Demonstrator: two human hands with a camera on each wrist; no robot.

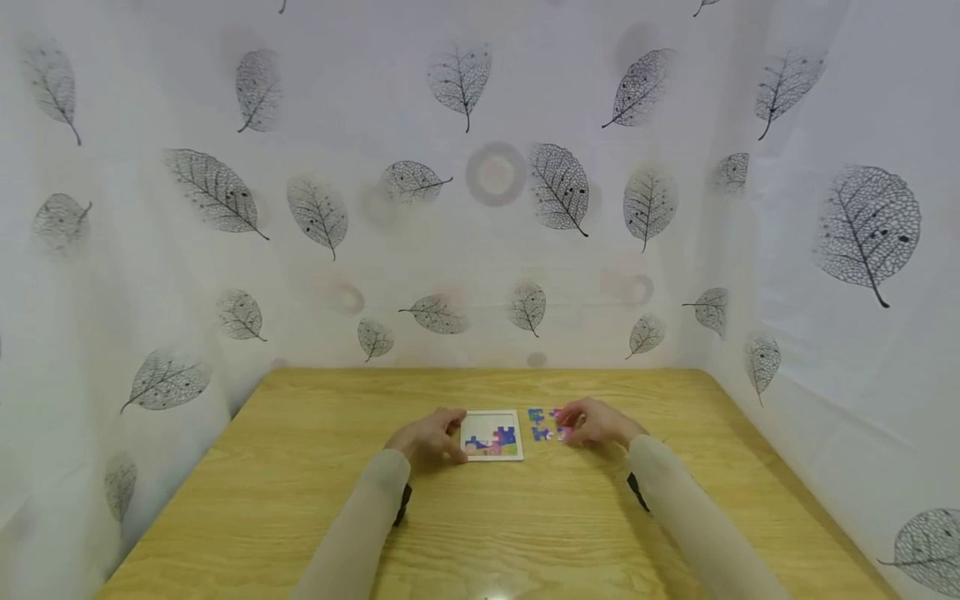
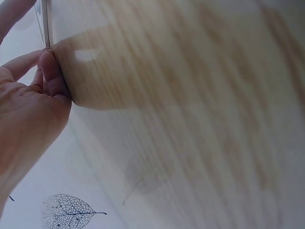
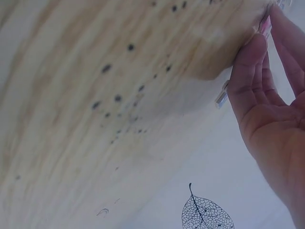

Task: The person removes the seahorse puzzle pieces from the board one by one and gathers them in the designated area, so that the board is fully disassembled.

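A square puzzle tray (image 1: 491,415) with a white rim lies on the table, several joined colourful pieces filling its lower part. My left hand (image 1: 431,435) grips the tray's left edge, thumb at the near corner and fingers at the far one; the tray's edge (image 2: 45,24) shows between them in the left wrist view. To the right of the tray are loose jigsaw pieces (image 1: 537,433), blue, green and pink. Over the rightmost ones my right hand (image 1: 597,422) pinches a pink jigsaw piece (image 3: 265,25) between thumb and finger, mostly hidden by them.
The wooden table (image 1: 480,525) ends at the back against a white curtain (image 1: 480,250) printed with dark leaves, which also hangs along both sides. Another small piece (image 3: 222,95) lies beside the right hand's fingers in the right wrist view.
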